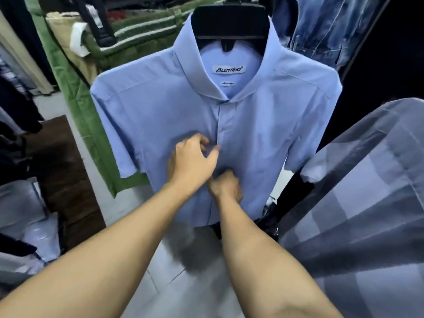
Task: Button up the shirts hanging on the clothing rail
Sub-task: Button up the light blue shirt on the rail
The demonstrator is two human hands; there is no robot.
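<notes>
Light-blue short-sleeved shirt (160, 115) hangs facing the person on a black hanger (229, 24), both hands on its front placket (226, 115) at chest height: the left hand (195, 161) pinches the placket edge between thumb and fingers, the right hand (226, 185) just below curls its fingers into the cloth. Above them the collar (202, 72) is closed and a small button (222, 129) sits fastened, so this shirt seems about half done; whether the lower front is fastened is unclear. A grey checked shirt (355, 203) nearby likely waits.

Light blue short-sleeved shirt (263, 125) hangs facing front; upper placket closed.
</notes>
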